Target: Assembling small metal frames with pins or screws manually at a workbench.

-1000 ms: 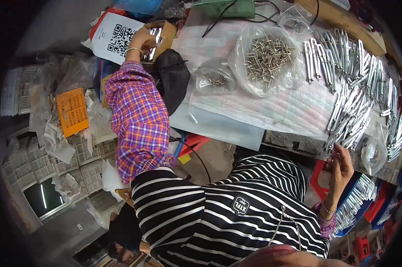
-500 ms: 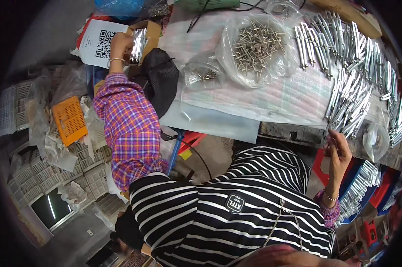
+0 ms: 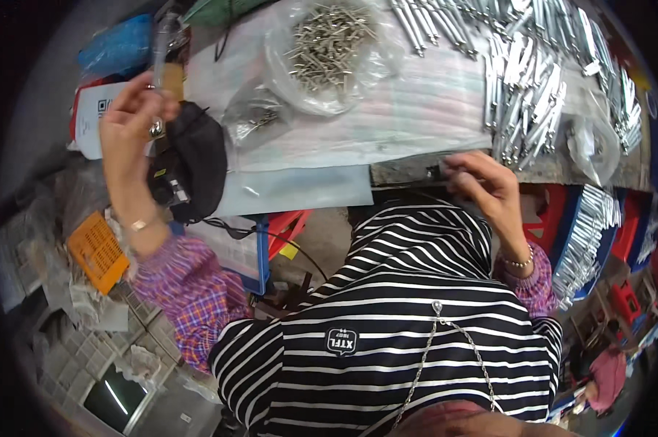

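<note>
My left hand [image 3: 134, 120] is raised at the left end of the table, fingers closed round a slim silvery metal strip [image 3: 163, 45] that sticks up past them; motion blurs it. Just behind that hand, a cardboard box [image 3: 173, 79] is partly covered. My right hand [image 3: 489, 188] hovers over the table's front edge with loosely bent fingers and blurred tips; I see nothing in it. A clear bag of metal rivets [image 3: 333, 51] lies between the hands, farther back. Right of my right hand are piled metal strips [image 3: 526, 98].
A small clear bag of metal bits [image 3: 265, 116] and a black cloth item [image 3: 198, 160] lie toward the left. An orange basket [image 3: 98, 251] stands low at the left. At lower right, a blue bin [image 3: 588, 237] holds more strips. An empty-looking clear bag [image 3: 593, 146] hangs over the edge.
My left hand has come away from the cardboard box with a metal strip. My right hand has moved left, away from the strip piles. The view has shifted to the right.
</note>
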### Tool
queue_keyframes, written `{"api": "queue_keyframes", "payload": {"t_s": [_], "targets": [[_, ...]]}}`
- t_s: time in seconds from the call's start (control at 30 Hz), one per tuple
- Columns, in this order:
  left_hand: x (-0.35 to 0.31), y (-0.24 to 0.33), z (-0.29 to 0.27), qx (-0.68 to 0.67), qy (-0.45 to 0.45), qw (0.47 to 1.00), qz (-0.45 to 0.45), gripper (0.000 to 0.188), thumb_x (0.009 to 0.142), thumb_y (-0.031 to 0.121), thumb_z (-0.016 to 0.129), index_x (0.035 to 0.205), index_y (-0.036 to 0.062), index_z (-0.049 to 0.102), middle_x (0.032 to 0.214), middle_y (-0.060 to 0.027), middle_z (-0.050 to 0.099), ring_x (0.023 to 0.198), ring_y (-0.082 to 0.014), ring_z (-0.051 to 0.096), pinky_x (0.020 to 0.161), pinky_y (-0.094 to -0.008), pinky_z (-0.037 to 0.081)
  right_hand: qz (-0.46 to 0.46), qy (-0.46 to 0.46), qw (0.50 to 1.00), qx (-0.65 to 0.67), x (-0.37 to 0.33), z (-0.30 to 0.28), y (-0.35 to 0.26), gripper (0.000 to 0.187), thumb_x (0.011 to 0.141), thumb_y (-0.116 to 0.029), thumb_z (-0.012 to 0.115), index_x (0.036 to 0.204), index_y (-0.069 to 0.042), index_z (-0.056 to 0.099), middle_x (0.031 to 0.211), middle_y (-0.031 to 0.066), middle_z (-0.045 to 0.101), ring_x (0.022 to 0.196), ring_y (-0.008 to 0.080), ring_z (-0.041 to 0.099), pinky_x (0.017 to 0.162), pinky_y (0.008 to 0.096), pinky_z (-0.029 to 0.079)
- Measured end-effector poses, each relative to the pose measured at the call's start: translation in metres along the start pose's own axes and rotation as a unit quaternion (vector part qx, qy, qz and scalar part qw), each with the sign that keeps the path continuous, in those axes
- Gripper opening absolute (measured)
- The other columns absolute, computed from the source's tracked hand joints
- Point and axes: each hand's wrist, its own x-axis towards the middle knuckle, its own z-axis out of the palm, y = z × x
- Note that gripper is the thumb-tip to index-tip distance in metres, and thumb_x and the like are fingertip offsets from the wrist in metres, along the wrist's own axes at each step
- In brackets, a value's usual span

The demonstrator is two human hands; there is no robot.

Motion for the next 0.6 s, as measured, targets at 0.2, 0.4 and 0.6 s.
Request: {"api": "queue_keyframes", "payload": {"t_s": [0.2,0.4,0.6], "targets": [[-0.087,0.013,0.187,-0.165,-0.311,0.926,-0.133,0.023,0.075,-0.003,0.061,0.098,-0.0035,0.059,0.079,-0.0108,0.064,0.068,-0.0147,0.063,0.063,-0.0242,0.052,0.022,-0.04,0.989,0.143,-0.001,0.025,-0.008,0.03,0.086,-0.003,0.053,0.115,0.005,0.053,0.109,0.0113,0.054,0.089,0.014,0.057,0.069,0.0228,0.05],[-0.104,-0.008,0.238,-0.183,-0.311,0.932,-0.039,0.018,0.075,-0.003,0.062,0.093,-0.0041,0.062,0.081,-0.0066,0.064,0.071,-0.0096,0.059,0.063,-0.0217,0.048,0.028,0.042,0.955,0.291,-0.007,0.018,0.0,0.021,0.092,-0.018,0.049,0.091,0.002,0.053,0.1,0.0103,0.055,0.085,0.0149,0.056,0.077,0.0259,0.047],[-0.088,-0.059,0.226,0.119,-0.163,0.967,0.154,0.014,0.07,0.001,0.063,0.084,0.0032,0.064,0.08,-0.0096,0.061,0.069,-0.0236,0.059,0.06,-0.0304,0.046,-0.003,0.046,0.984,0.175,0.005,-0.014,-0.005,0.021,0.093,-0.017,0.047,0.097,0.003,0.053,0.07,0.0051,0.055,0.064,0.0124,0.054,0.064,0.0243,0.046]]}}
